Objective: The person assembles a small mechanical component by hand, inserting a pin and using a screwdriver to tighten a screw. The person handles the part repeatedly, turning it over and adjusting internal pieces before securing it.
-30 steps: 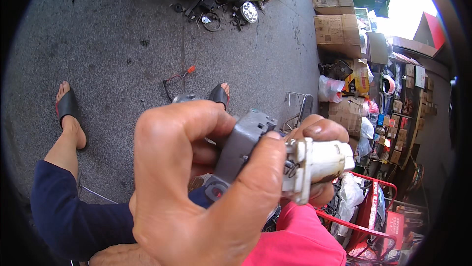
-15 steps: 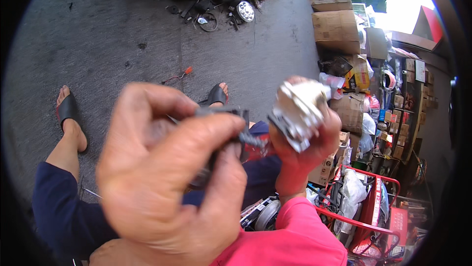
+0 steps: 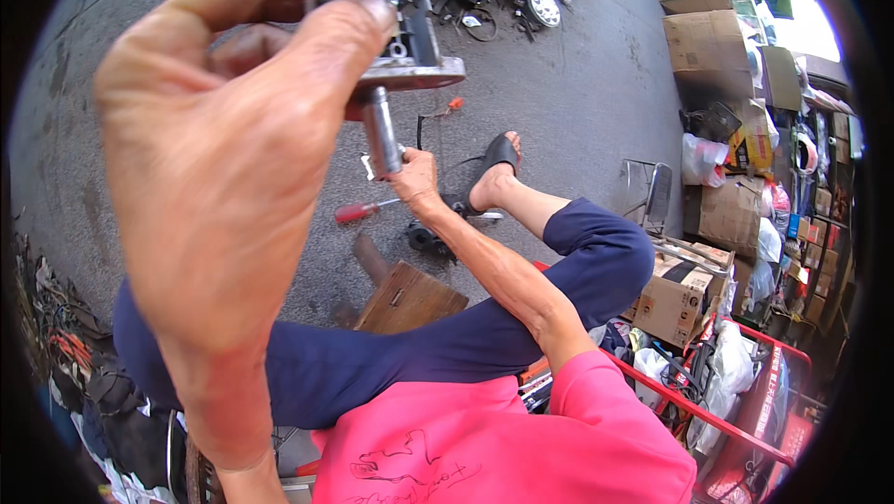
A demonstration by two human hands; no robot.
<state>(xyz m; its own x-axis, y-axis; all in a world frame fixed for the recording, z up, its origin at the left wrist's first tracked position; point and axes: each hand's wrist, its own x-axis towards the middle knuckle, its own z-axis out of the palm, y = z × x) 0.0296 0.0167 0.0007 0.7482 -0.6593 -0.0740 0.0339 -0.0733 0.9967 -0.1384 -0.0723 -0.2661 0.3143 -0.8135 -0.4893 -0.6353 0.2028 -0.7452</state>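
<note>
Head view: hands apart, left hand (image 3: 223, 159) gripping metal part (image 3: 400, 57) above open pavement (image 3: 577, 94).

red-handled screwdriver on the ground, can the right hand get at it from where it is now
Probably yes. The right hand is stretched down to the pavement right beside the red-handled screwdriver, with nothing between them, though it may already hold a small part.

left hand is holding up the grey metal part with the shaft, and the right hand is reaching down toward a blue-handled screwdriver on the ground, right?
Nearly. The head view shows the screwdriver has a red handle, not blue. The left hand does hold up the grey metal part, and the right hand reaches down near it.
</note>
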